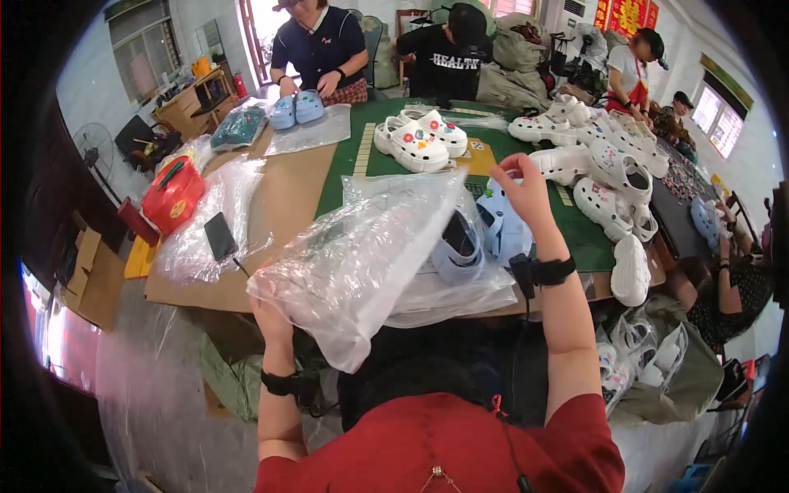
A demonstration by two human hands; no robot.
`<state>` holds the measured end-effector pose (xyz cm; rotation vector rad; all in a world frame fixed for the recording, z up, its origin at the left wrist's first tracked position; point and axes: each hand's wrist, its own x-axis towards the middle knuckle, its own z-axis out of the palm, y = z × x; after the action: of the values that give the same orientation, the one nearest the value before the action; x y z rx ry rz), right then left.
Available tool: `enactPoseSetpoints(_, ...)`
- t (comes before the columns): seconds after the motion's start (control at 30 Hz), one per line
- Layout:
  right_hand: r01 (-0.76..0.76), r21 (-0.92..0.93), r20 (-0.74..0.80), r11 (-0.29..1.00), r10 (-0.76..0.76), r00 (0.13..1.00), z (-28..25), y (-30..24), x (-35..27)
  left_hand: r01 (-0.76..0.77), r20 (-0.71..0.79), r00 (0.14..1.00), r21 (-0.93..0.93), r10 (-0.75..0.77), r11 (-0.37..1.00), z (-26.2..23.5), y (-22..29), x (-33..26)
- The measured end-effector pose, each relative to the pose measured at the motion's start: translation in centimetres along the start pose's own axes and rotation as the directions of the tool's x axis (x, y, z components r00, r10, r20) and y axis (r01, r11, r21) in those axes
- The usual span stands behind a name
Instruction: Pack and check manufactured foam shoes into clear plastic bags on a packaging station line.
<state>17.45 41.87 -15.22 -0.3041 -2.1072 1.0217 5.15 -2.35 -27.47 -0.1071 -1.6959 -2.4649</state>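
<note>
A clear plastic bag point(370, 246) is bunched in my left hand point(271, 304), whose fingers are closed on its near left corner and partly covered by the film. The bag slants up over the table's front edge. My right hand point(523, 187) hovers above a pair of light blue clogs, fingers loosely bent and apart, with nothing visible in them. One blue clog point(503, 223) stands below that hand; the other blue clog point(460, 251) is partly hidden by the bag. Under the pair lies another clear plastic sheet or bag point(448, 302).
White clogs with charms point(413, 144) stand on the green mat, and several more white clogs point(604, 168) pile up at right. A red container point(173, 195) and a phone-like black device point(220, 236) lie at left. Across the table, a person point(322, 49) handles blue clogs point(297, 108).
</note>
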Motion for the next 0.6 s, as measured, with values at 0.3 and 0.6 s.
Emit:
enactPoseSetpoints(0.3,-0.233,-0.711,-0.036,0.663,0.297,0.954,-0.7,6.0,-6.9,0.078,0.161,0.985,-0.123,-0.057,0.989,6.2,-2.6,-3.6)
enactPoseSetpoints(0.6,-0.079,0.020,-0.162,0.997,0.081,0.983,-2.8,5.4,-5.9,-0.042,0.023,0.999,-0.211,0.048,0.977,0.0,-7.4,-0.3)
